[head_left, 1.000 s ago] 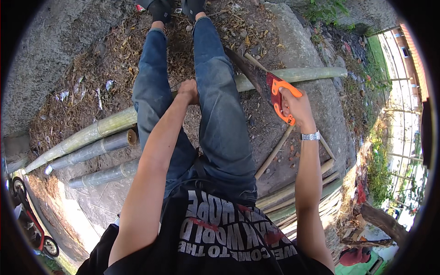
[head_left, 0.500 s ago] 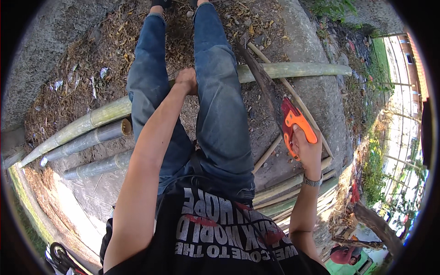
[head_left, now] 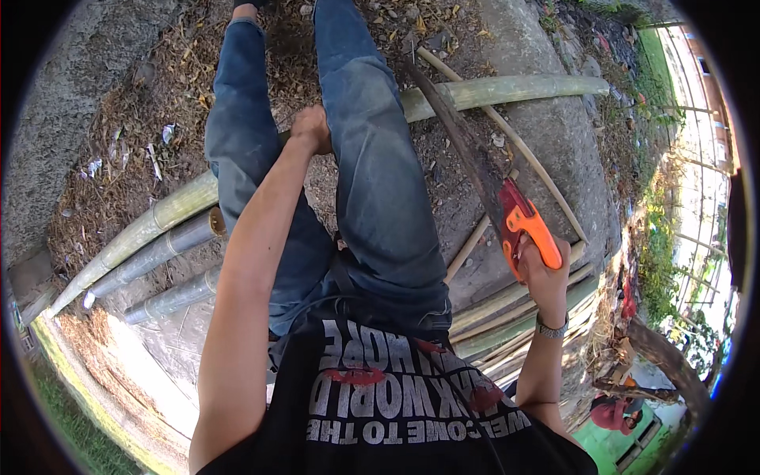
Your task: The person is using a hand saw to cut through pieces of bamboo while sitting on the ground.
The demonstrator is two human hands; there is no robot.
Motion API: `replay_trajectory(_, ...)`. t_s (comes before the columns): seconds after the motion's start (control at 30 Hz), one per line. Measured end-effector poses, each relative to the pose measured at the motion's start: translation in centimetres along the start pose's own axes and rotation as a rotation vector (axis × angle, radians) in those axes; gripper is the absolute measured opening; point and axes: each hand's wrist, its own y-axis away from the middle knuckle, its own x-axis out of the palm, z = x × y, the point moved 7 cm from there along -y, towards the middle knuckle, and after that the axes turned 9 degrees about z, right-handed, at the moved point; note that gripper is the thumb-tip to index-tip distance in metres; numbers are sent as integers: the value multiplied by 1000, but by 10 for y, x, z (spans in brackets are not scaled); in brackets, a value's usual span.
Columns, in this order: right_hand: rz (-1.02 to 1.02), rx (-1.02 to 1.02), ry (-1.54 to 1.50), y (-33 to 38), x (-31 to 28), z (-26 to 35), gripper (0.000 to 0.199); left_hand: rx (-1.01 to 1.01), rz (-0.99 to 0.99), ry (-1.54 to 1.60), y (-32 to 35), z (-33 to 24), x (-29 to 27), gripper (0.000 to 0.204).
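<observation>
So the person is standing over a long green bamboo pole (head_left: 507, 89) lying across the dirt and concrete, running from lower left up to the right and passing under the legs. The left hand (head_left: 311, 131) sits between the knees, curled into a closed fist; it looks pressed down at the pole, but the legs hide the contact, so it's hard to say it truly grips it. The right hand (head_left: 542, 273) is wrapped tight around the orange handle of a hand saw (head_left: 475, 170), whose dark blade angles up and left toward the pole.

Handling-wise, the pole is probably stiff, hollow and fairly light for its length, but round and smooth, so it likely wants to roll. Best hold would be close beside the cut, pinning it down. The saw is light, and its moulded grip is the obvious place to take it.

Compared to a second ago, the saw hand has dropped lower and pulled back toward the body, and the blade reads much longer in view. The left fist is in about the same spot. More cut poles (head_left: 162, 253) lie stacked at the left.
</observation>
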Motion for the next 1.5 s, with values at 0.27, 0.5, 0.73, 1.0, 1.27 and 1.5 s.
replay_trajectory(0.27, 202, 106, 131, -183, 78, 14, 29, -57, 12, 121, 3, -1, 16, 49)
replay_trajectory(0.5, 106, 12, 101, -46, 21, -6, 17, -18, -75, 31, 2, 10, 18, 40)
replay_trajectory(0.73, 182, 137, -95, -78, 36, 7, 19, -35, -49, 52, -6, 9, 10, 37)
replay_trajectory(1.0, 165, 64, 149, -207, 98, -10, 31, -75, -10, 64, 9, -2, 21, 44)
replay_trajectory(1.27, 164, 99, 127, -35, 23, 20, 14, -32, 13, 30, -2, 2, 10, 39)
replay_trajectory(1.5, 138, -66, 211, -195, 112, 31, 26, 7, -140, -28, 5, -10, 22, 30)
